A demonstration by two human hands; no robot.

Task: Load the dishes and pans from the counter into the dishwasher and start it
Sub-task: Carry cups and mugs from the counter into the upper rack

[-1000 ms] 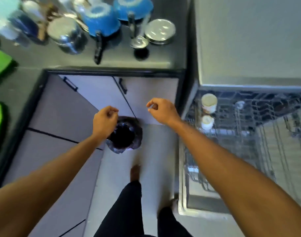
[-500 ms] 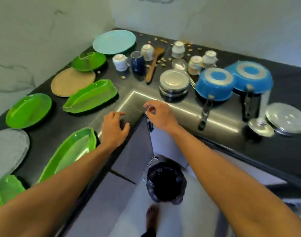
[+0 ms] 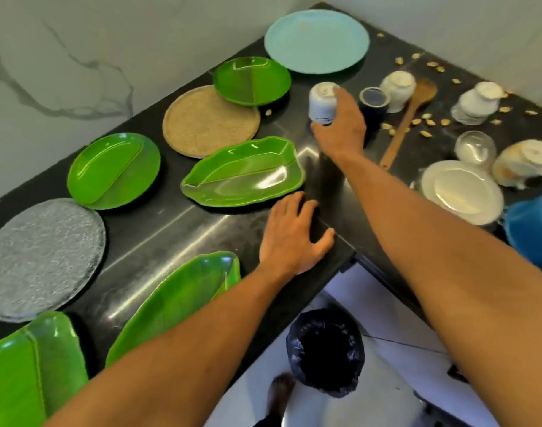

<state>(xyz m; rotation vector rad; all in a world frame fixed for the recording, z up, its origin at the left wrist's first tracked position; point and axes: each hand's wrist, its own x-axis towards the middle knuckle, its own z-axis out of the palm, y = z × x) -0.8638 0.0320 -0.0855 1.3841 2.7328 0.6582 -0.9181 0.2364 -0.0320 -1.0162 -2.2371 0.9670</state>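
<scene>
I am picking up a dish. My right hand (image 3: 340, 124) is wrapping its fingers (image 3: 320, 127) around the white cup (image 3: 322, 102), upside down by the blue cup (image 3: 373, 103). My left hand (image 3: 291, 238) is lying flat and loose on the table (image 3: 177, 223). Next, I think, I must carry it to the dishwasher.

A home kitchen: a black corner counter (image 3: 177, 229) against marble-look walls (image 3: 57, 57), crowded with plates (image 3: 317, 41), cups (image 3: 397, 86) and a wooden spoon (image 3: 408, 118), bin (image 3: 325, 352) on the near floor.
</scene>
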